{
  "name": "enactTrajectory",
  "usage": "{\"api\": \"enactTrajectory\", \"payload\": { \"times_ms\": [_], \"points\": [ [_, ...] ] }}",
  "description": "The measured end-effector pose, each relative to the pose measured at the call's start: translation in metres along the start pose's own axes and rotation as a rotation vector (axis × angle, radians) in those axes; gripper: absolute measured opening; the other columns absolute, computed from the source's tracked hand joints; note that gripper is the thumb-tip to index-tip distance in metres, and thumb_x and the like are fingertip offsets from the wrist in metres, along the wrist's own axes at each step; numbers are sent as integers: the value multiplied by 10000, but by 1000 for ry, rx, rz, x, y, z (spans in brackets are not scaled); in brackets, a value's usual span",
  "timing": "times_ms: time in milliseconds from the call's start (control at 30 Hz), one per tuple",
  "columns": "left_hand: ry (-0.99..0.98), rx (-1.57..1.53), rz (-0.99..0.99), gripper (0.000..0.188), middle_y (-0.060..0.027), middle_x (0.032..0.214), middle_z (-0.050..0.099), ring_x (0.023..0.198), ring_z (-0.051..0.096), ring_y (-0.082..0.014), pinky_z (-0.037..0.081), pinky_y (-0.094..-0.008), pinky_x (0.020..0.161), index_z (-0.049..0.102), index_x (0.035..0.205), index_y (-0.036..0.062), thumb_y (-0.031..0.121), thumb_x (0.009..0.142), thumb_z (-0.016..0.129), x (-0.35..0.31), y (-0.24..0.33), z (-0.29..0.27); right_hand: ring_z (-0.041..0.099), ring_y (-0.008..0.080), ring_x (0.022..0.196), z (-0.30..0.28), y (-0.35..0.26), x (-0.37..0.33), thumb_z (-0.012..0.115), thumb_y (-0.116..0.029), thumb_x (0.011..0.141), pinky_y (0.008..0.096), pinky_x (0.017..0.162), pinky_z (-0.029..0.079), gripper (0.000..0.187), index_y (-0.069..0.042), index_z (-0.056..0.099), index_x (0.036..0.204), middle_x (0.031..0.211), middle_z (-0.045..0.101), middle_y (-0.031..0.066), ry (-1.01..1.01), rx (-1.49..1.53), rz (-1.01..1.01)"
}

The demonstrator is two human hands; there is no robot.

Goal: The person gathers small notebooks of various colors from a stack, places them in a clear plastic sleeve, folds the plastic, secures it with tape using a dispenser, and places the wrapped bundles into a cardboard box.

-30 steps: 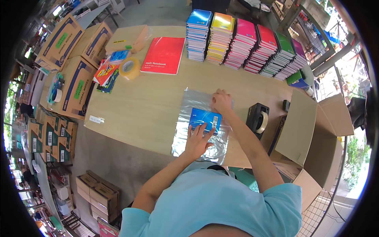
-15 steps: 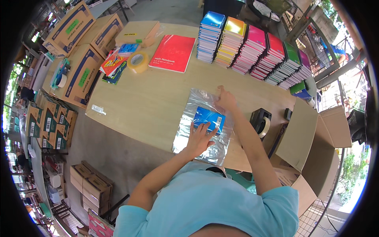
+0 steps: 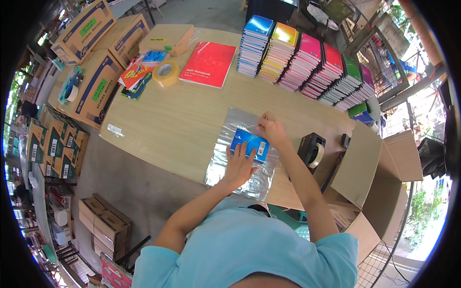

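A small blue spiral notebook (image 3: 260, 149) lies on a clear plastic bag (image 3: 218, 165) near the table's front edge. My left hand (image 3: 238, 168) rests flat on the notebook's lower part, its fingers spread and pressing it down. At the bag's far right edge, just beyond the notebook, my right hand (image 3: 272, 130) is closed, its fingertips pinched together at the plastic. The fingers partly hide the film they hold.
Tall stacks of coloured spiral notebooks (image 3: 288, 57) line the table's far right. A black tape dispenser (image 3: 311, 150) and an open carton (image 3: 357, 165) stand to the right. A red notebook (image 3: 209, 65), a tape roll (image 3: 165, 73) and cartons (image 3: 86, 91) are at the far left.
My right hand has drawn a little nearer and its fingers have curled in at the bag's edge. My left hand stays on the notebook; the whole view has shifted slightly.
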State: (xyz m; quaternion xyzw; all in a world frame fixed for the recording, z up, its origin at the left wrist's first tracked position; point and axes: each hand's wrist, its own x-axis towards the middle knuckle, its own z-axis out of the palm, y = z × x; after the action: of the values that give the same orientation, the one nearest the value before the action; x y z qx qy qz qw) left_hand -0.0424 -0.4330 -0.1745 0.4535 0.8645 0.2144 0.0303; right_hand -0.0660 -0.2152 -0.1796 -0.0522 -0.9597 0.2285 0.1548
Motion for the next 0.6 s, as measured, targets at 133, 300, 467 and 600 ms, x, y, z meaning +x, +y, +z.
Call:
{"api": "enactTrajectory", "payload": {
  "times_ms": [133, 300, 467, 600],
  "points": [
    [-7, -9, 16, 710, -267, 1391, 387, 1296, 379, -436, 215, -691, 1054, 491, 1355, 87, 357, 760, 769, 2, 4, 2, 651, 292, 913, 11, 16, 10, 650, -93, 776, 400, 763, 527, 144, -111, 705, 908, 915, 685, 93, -59, -197, 8],
    [-34, -17, 8, 695, -276, 1409, 381, 1308, 368, -452, 199, -698, 1061, 490, 1361, 85, 337, 772, 761, 2, 6, -3, 592, 255, 1025, 12, 17, 8, 621, -84, 756, 477, 905, 449, 193, -146, 702, 920, 910, 659, 51, 251, -281, -284],
    [-47, 1, -11, 731, -275, 1430, 366, 1335, 344, -453, 176, -705, 1072, 462, 1399, 100, 331, 773, 763, -2, 4, 2, 611, 264, 973, -13, -10, 2, 669, -144, 744, 487, 925, 440, 204, -143, 658, 948, 896, 671, 53, -79, -351, -142],
    [-27, -19, -38, 748, -271, 1437, 359, 1341, 340, -450, 173, -715, 1066, 449, 1415, 109, 329, 773, 763, -1, 7, 2, 638, 279, 850, -13, -19, -3, 669, -122, 768, 429, 760, 506, 59, -112, 632, 814, 835, 665, 64, -108, -257, -103]
  ]
}}
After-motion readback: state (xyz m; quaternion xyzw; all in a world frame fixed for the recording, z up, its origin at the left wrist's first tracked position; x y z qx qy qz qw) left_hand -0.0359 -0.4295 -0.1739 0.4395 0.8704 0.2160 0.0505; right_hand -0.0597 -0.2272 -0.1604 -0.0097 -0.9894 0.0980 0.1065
